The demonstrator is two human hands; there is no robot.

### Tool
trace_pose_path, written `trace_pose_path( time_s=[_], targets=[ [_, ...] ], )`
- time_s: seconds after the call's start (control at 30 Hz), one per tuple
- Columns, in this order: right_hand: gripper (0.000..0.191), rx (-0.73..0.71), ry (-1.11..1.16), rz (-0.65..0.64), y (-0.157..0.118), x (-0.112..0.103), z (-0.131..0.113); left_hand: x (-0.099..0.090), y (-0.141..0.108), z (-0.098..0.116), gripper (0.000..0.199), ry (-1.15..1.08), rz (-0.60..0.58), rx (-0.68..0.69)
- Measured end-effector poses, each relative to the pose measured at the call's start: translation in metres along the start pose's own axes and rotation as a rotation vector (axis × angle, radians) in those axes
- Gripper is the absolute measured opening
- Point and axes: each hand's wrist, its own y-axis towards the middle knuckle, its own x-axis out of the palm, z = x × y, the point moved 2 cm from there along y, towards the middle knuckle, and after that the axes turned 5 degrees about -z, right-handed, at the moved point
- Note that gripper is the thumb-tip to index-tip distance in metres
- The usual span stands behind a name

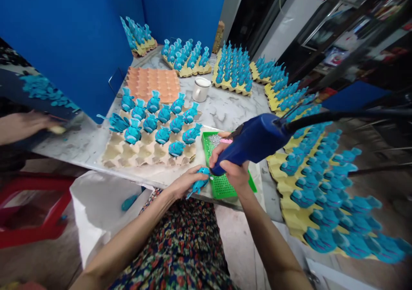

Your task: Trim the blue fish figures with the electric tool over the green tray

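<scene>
My left hand (189, 181) is closed around a small blue plastic toy (202, 176), shaped like a bird or fish, near the table's front edge. In my right hand (236, 174) is a thick dark-blue electric screwdriver (257, 139), slanting down to the left with its cord running off to the right. Its tip is at the toy; whether they touch is hidden. Below and behind the tool lies a green perforated tray (225, 189). Small silvery pieces that look like screws (214, 140) fill its far part, beside something pink.
Left of the tray, a cardboard egg tray (117, 152) holds several blue toys. Yellow egg trays (289, 208) of toys line the right and back. An orange egg tray (154, 81) and a white mug (201, 90) stand behind. Another person's hand (28, 126) is at far left.
</scene>
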Motion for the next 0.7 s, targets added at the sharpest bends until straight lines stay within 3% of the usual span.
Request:
trace_pose_path(
  time_s=[0.1,0.2,0.33,0.4,0.53,0.7],
  targets=[
    [0.043,-0.097,0.13,-0.098,0.004,-0.001,-0.026,-0.002,-0.01,0.007,0.029,-0.028,-0.04,-0.014],
    [0.056,-0.201,0.196,-0.041,0.007,-0.005,-0.041,-0.002,-0.025,0.015,0.033,-0.164,-0.056,0.06],
    [0.047,-0.139,0.115,0.106,0.002,-0.008,-0.03,-0.002,-0.049,0.025,0.032,-0.28,-0.038,0.177],
    [0.043,-0.083,0.097,0.144,-0.004,-0.006,-0.02,-0.006,-0.063,0.031,0.033,-0.266,0.05,0.241],
    [0.039,-0.02,0.111,0.173,-0.012,-0.003,-0.006,-0.016,-0.094,0.042,0.036,-0.18,0.336,0.424],
    [0.048,0.025,0.112,0.2,-0.011,0.0,-0.006,-0.032,-0.122,0.053,0.035,-0.173,0.68,0.675]
  ],
)
